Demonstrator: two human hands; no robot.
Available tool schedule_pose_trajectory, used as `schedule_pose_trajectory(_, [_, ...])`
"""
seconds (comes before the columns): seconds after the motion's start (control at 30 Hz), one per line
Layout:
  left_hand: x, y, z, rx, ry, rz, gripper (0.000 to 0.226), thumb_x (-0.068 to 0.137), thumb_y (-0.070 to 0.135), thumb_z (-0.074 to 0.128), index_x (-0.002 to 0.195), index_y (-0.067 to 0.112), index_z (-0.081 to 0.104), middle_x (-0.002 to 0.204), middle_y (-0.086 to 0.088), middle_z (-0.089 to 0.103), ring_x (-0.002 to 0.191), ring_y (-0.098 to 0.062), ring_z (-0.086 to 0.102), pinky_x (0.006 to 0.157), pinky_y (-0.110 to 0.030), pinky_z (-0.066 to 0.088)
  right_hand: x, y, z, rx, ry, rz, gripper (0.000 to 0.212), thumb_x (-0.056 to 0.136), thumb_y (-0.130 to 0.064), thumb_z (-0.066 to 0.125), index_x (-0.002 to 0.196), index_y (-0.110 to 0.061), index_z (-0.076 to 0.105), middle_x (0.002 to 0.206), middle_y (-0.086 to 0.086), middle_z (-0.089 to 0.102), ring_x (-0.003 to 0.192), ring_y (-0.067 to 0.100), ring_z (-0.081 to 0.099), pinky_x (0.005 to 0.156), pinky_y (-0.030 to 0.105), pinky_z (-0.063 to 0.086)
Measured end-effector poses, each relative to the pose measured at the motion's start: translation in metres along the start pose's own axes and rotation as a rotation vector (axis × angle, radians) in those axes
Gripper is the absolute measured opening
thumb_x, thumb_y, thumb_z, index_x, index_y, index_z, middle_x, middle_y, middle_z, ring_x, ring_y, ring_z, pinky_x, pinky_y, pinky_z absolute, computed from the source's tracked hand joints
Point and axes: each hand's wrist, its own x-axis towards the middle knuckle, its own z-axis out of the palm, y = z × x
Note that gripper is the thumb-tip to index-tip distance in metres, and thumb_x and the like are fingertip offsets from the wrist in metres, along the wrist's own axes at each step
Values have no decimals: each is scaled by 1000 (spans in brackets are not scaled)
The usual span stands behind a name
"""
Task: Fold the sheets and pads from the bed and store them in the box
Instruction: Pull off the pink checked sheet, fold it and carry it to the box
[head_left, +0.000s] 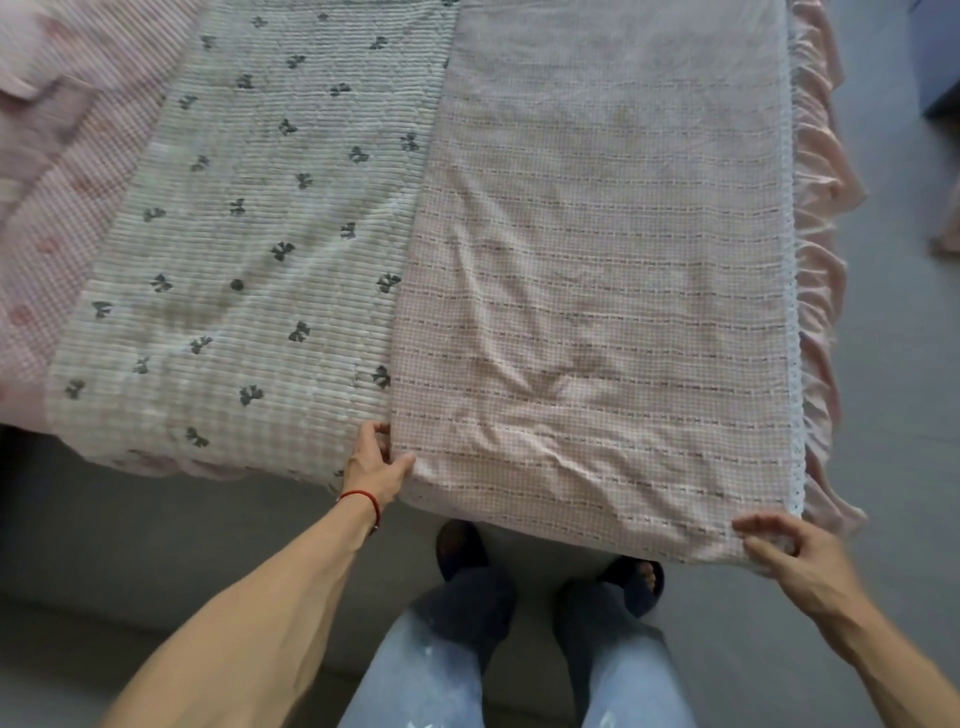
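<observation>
A pink checked sheet (597, 291), folded over lengthwise, lies on the right half of the bed with a white lace edge and a pink ruffle along its right side. Beside it on the left lies a white ribbed pad (249, 270) printed with small dark bows. My left hand (376, 462) pinches the sheet's near left corner, thumb on top and fingers under the fold. My right hand (784, 545) hovers at the near right corner with fingers spread and slightly curled; it looks blurred, and it holds nothing that I can make out.
More pink checked bedding (57, 171) lies bunched at the far left. My legs in light jeans and dark slippers (462, 545) stand on the grey floor (898, 415) close to the bed's near edge. A dark blue object (940, 57) sits at the far right.
</observation>
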Motion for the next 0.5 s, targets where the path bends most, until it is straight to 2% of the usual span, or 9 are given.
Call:
schedule_pose_trajectory(0.07, [2,0,-7,16,8,14,28,86,17,79,105,17,59,92,1,69,88,-23,68,81,-37,57,1,1,-1,-5,5,-5,45,88,10,70,87,-35,78,93,-29,73,91,3,65,73,6,49])
schedule_pose_trajectory(0.13, [3,-13,-21,48,-21,69,14,88,22,77,92,12,71,89,-5,75,86,-27,70,78,-39,58,-1,6,-4,7,22,11,33,88,7,72,87,-25,80,97,-18,75,91,9,65,75,12,53])
schedule_pose_trajectory(0.17, [4,-18,-29,37,-51,85,14,88,29,77,90,14,75,88,-5,76,85,-27,72,78,-43,58,-3,8,-6,6,39,24,29,89,7,71,86,-21,80,97,-12,75,89,12,64,73,12,53])
schedule_pose_trajectory(0.27, [6,-24,-47,-47,-154,21,34,74,55,76,88,25,75,86,-4,77,87,-33,73,79,-51,59,0,22,-1,-2,90,72,33,89,17,65,80,-14,72,81,-1,69,74,15,57,58,4,44])
schedule_pose_trajectory(0.3, [8,-23,-46,-129,-187,-16,35,71,54,78,91,26,75,90,-5,77,92,-35,72,80,-51,59,3,24,4,-11,102,84,33,88,18,64,77,-13,70,77,2,67,72,18,55,56,6,43])
schedule_pose_trajectory(0.37, [7,-17,-42,-233,-223,-38,29,74,43,82,96,25,76,93,-2,78,95,-34,72,79,-47,60,8,20,11,-20,79,79,25,87,11,67,78,-12,69,78,6,66,73,23,53,61,19,46])
schedule_pose_trajectory(0.43, [4,-13,-40,-251,-176,-16,43,71,50,83,101,20,75,95,-4,78,92,-32,72,79,-50,60,10,20,13,-18,85,86,17,86,1,73,82,-16,71,81,7,68,72,22,53,65,31,45])
schedule_pose_trajectory(0.5, [-6,-19,-40,-188,-90,7,60,75,60,81,103,9,68,93,-6,74,84,-28,69,74,-44,57,2,24,10,-5,133,71,14,88,-7,76,85,-20,72,79,5,66,68,20,51,63,30,44])
